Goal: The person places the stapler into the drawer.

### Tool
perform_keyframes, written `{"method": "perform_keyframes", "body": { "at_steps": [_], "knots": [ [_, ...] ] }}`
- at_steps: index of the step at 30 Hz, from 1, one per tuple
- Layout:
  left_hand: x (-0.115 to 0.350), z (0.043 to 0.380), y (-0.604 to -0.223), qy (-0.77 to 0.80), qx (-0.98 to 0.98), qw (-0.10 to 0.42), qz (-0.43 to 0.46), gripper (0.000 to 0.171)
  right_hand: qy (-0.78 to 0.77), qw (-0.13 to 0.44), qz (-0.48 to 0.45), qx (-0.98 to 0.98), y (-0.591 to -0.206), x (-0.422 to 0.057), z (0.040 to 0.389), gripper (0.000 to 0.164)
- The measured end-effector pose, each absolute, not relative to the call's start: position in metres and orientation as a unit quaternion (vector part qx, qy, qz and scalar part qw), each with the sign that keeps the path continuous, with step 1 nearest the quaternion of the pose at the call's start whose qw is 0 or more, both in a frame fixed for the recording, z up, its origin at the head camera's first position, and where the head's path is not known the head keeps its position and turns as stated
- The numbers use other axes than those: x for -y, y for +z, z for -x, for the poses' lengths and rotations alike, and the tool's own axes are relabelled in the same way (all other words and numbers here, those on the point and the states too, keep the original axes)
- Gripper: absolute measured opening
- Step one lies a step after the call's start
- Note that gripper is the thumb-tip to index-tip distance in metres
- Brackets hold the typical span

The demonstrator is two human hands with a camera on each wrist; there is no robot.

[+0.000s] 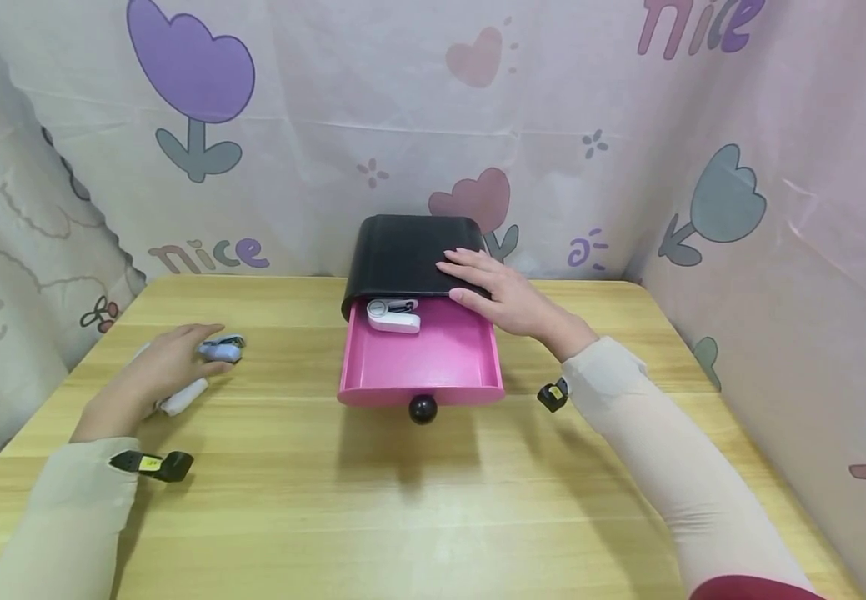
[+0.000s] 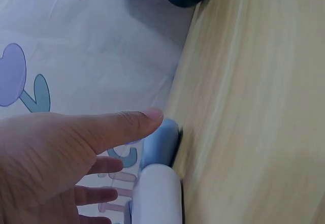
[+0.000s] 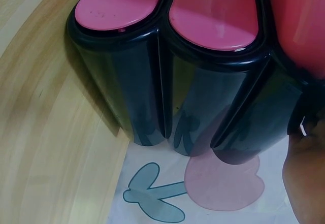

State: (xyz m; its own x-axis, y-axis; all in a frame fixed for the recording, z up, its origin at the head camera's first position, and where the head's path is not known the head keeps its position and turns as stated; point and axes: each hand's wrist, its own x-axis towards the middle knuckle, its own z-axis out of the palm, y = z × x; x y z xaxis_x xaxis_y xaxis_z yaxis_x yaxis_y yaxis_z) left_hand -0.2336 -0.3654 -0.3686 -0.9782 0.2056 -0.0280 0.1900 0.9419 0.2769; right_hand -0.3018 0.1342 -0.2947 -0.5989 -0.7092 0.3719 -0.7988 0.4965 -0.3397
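My left hand (image 1: pixel 170 362) hovers with fingers loosely extended at the left of the table, its thumb (image 2: pixel 127 127) close to a light blue mini stapler (image 1: pixel 220 349). A white rounded item (image 1: pixel 183 397) lies partly hidden under that palm; the left wrist view shows its rounded white end (image 2: pixel 158 193) beside the blue one. My right hand (image 1: pixel 503 292) rests flat on top of a black drawer cabinet (image 1: pixel 410 254). The cabinet's pink top drawer (image 1: pixel 425 362) is pulled out, with a white mini stapler (image 1: pixel 393 317) lying at its back left.
The drawer's round black knob (image 1: pixel 422 409) sticks out towards me above the wooden table (image 1: pixel 417 533). Two lower pink drawers are closed in the right wrist view, one being a middle drawer (image 3: pixel 216 16). A printed curtain (image 1: pixel 327 100) hangs behind the cabinet.
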Motion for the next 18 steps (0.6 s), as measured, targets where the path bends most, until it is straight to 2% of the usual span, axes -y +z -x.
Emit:
{"method": "perform_keyframes", "body": {
  "at_steps": [12,18],
  "knots": [
    [0.373,0.234,-0.378,0.163,-0.980,0.069,-0.095,0.084,0.248,0.095,-0.441,0.858,-0.295,-0.135,0.301,0.048],
    [0.374,0.235,-0.382,0.162,-0.980,0.057,-0.096,0.083,0.247,0.096,-0.441,0.857,-0.295,-0.134,0.302,0.048]
  ]
}}
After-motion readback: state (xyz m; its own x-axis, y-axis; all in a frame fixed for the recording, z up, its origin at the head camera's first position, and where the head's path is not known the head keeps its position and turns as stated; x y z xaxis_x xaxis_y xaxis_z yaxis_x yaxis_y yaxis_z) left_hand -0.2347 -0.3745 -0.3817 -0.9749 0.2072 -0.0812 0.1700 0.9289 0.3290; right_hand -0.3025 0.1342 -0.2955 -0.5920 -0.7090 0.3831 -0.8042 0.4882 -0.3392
